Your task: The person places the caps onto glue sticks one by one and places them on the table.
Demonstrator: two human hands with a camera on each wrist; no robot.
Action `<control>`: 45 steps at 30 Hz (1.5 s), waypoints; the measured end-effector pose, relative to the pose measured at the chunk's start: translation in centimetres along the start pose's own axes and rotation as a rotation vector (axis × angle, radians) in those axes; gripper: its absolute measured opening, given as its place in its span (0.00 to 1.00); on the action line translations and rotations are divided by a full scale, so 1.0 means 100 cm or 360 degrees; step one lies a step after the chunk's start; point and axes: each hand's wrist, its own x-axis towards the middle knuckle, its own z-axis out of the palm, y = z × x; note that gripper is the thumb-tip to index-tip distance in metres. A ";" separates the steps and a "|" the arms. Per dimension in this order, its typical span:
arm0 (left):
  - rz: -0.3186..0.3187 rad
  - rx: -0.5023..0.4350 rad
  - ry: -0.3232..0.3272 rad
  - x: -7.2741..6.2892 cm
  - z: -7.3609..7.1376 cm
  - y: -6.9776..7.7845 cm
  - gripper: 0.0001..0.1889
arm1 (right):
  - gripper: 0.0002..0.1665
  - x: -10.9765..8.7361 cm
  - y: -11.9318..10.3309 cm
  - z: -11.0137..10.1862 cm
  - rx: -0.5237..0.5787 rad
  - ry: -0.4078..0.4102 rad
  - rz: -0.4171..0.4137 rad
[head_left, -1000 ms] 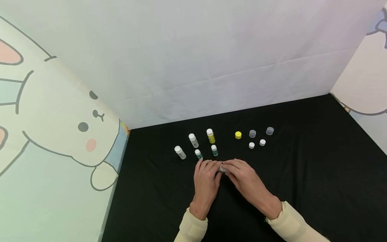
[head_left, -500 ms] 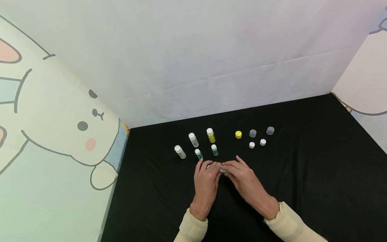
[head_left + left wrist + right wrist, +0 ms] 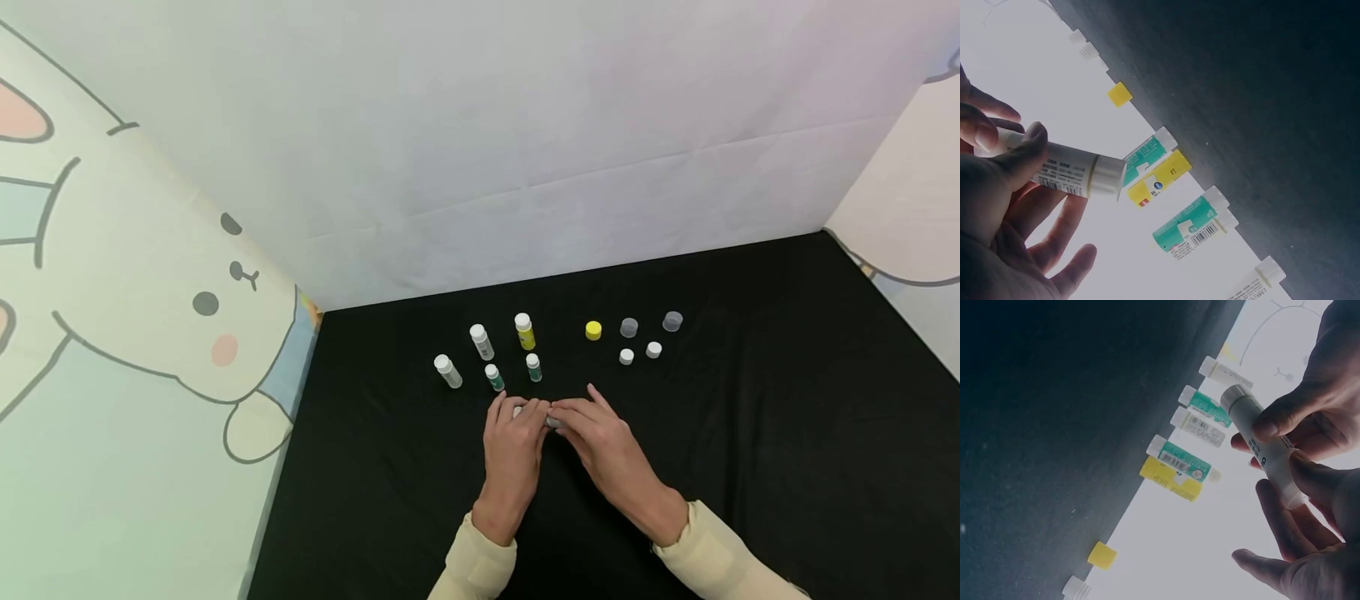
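Observation:
A white glue stick (image 3: 1263,447) with printed text and a barcode lies between both hands, held up off the table. My left hand (image 3: 512,454) grips its body, thumb across the side, and the wide collar end points away to the left. On the other end, the fingers of my right hand (image 3: 609,446) pinch the narrow ribbed tip (image 3: 1292,497). In the head view most of the stick is hidden under the fingers. Just beyond the hands stand two green tubes (image 3: 534,368) (image 3: 495,377), two white tubes (image 3: 483,343) (image 3: 448,372) and a yellow tube (image 3: 526,332).
Loose caps sit to the right on the black cloth (image 3: 825,400): a yellow cap (image 3: 593,331), two translucent caps (image 3: 629,327) (image 3: 672,322) and two small white caps (image 3: 626,357) (image 3: 654,350). A pale wall sheet (image 3: 525,150) rises behind the table.
One finger of my right hand has lifted and straightened away from the glue stick. Both hands otherwise stay almost in place, and the standing tubes and caps keep their arrangement.

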 end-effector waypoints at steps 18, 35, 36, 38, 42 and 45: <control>-0.0026 -0.0028 0.0047 -0.001 -0.002 0.004 0.13 | 0.20 0.001 -0.008 0.002 0.0053 0.0073 0.0072; 0.0018 0.0088 0.0040 -0.005 -0.007 0.010 0.14 | 0.20 0.000 -0.010 -0.001 0.0117 0.0031 0.0189; 0.0016 0.0102 0.0040 -0.004 -0.008 0.010 0.14 | 0.21 0.000 -0.010 -0.001 0.0119 0.0034 0.0188; 0.0009 0.0119 0.0036 -0.002 -0.011 0.011 0.14 | 0.22 0.001 -0.009 -0.002 0.0118 0.0047 0.0180; 0.0001 0.0184 0.0029 0.001 -0.016 0.012 0.14 | 0.24 0.003 -0.009 -0.002 0.0103 0.0051 0.0151; -0.0011 0.0212 0.0020 0.001 -0.019 0.011 0.14 | 0.24 0.004 -0.009 -0.002 0.0081 0.0039 0.0138</control>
